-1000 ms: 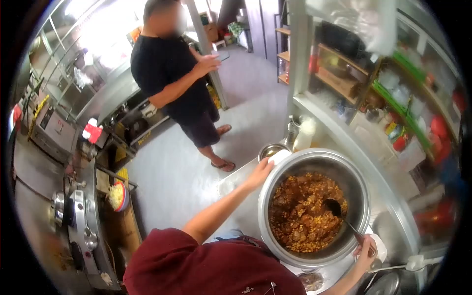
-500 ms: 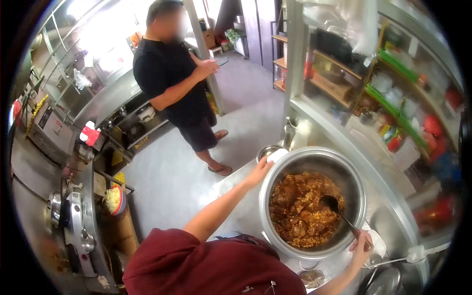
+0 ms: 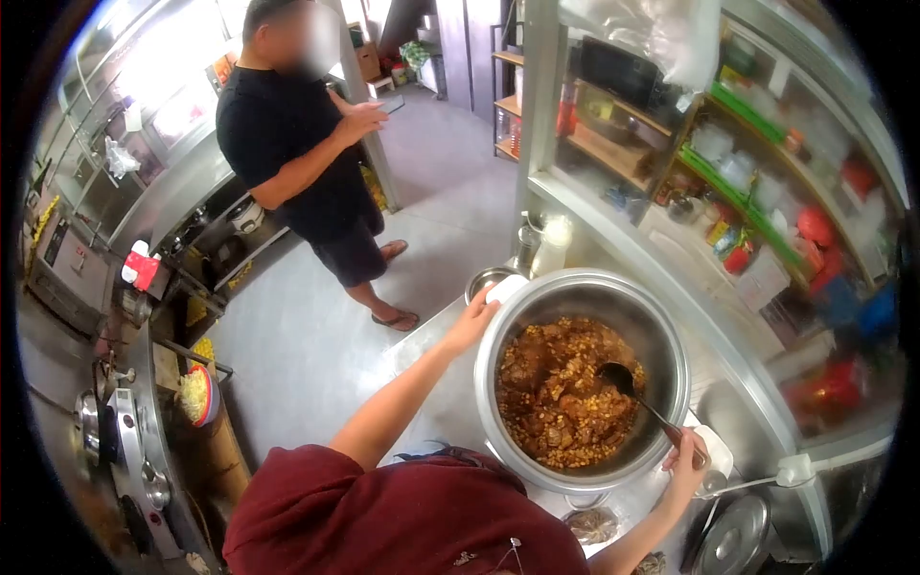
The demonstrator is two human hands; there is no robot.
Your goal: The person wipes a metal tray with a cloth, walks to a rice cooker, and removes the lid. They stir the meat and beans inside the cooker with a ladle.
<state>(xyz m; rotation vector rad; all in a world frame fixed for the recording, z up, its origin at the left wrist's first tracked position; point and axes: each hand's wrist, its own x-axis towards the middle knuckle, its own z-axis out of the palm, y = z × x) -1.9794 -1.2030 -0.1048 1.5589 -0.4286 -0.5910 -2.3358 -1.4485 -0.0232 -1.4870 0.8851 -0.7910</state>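
A large, deep metal pot (image 3: 489, 383) stands before me on the counter, holding brown stewed chunks (image 3: 565, 393) with many small yellowish beans or kernels. My right hand (image 3: 682, 465) is closed around the handle of a dark ladle (image 3: 621, 381), whose bowl rests in the stew at the right. At the pot's upper left, my left hand (image 3: 471, 321) grips a white piece (image 3: 505, 289) beside the rim; it looks like a handle, but I cannot be certain. A similar white piece (image 3: 717, 452) shows beyond my right hand.
A person (image 3: 297, 144) stands across the floor, holding a phone (image 3: 391, 103). A small metal bowl (image 3: 487, 278) and a pale bottle (image 3: 552, 244) are behind the pot. A filled bag (image 3: 592, 524) and a round lid (image 3: 733, 537) lie nearer me. Stove (image 3: 129, 450) at left.
The whole view has shifted, so everything appears farther left and slightly higher. Both hands keep their grips, and the ladle stays in the stew with little visible movement.
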